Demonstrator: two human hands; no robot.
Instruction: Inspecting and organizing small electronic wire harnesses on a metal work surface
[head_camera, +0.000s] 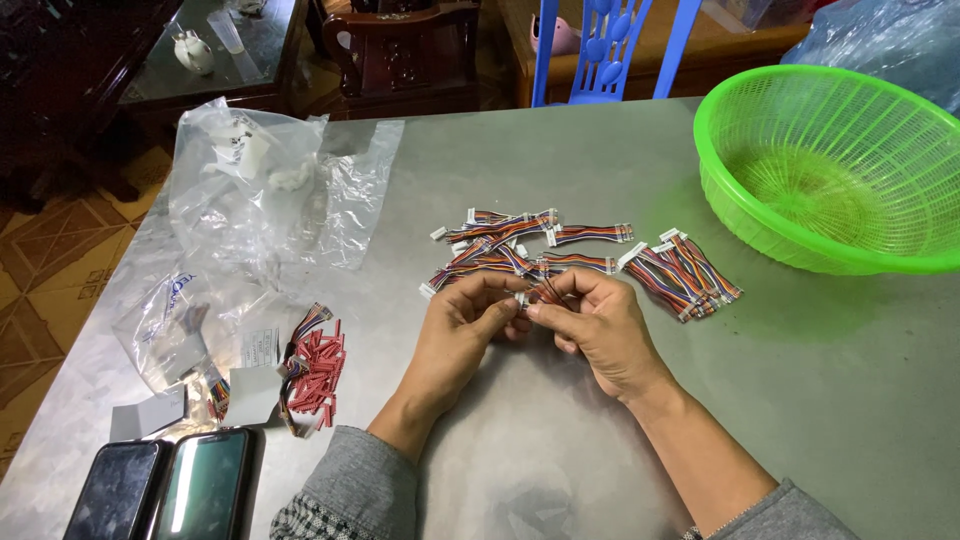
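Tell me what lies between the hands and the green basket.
In the head view, a bundle of multicoloured wire harnesses lies on the grey table between the right hand and the basket.

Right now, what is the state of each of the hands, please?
Left hand: closed, pinching the small multicoloured wire harness with white plastic connector.
Right hand: closed, pinching the same harness.

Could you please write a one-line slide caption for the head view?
Left hand and right hand pinch a small wire harness before a pile of harnesses, beside a green basket.
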